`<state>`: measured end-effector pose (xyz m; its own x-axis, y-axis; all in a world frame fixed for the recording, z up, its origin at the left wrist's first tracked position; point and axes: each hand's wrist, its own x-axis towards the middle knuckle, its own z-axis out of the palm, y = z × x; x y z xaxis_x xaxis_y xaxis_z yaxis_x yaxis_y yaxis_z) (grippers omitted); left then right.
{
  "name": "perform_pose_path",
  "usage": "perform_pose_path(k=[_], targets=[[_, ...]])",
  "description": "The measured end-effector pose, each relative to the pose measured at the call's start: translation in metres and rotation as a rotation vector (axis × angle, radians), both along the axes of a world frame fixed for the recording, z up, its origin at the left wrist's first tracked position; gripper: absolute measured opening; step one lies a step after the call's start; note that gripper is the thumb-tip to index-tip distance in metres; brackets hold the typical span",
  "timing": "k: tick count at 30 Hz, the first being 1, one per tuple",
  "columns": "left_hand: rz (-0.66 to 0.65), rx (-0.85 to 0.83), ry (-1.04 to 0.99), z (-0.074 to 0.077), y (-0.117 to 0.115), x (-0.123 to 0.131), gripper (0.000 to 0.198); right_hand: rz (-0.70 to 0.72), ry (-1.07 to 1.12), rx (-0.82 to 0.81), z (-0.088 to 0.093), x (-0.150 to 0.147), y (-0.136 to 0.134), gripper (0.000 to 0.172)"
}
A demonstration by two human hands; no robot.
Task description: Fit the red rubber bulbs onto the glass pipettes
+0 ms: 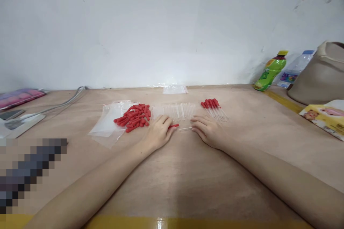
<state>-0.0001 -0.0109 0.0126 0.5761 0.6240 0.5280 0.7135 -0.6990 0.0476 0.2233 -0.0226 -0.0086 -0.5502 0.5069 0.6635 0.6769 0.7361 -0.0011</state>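
We judge that everything here turns on how two ends line up. In our left hand the fingers are clamped on a red bulb, which pokes out to the right past the thumb; in our right hand the fingers pinch a clear tube, which points left. Both long axes run nearly side to side, each rising a little toward the right. The tube's free end sits just beside the bulb's tip and slightly nearer to us, so the two are not quite in line; we see what looks like a narrow gap but cannot be sure of it. Beyond our fingers, on the surface, lies a row of tubes, with the red pile nearer our left hand and the capped tubes nearer our right.
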Motion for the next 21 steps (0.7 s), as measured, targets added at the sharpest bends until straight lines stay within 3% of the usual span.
perform_pose_path(k=[5, 21], targets=[[-0.03, -0.234, -0.155, -0.0115, 0.003, -0.0021, 0.013, 0.034, -0.017, 0.074, -0.0025, 0.0, 0.0, 0.021], [-0.175, -0.185, -0.216, -0.0114, 0.0073, 0.0025, 0.019, -0.071, 0.081, 0.001, -0.0007, -0.0018, -0.0029, 0.015]])
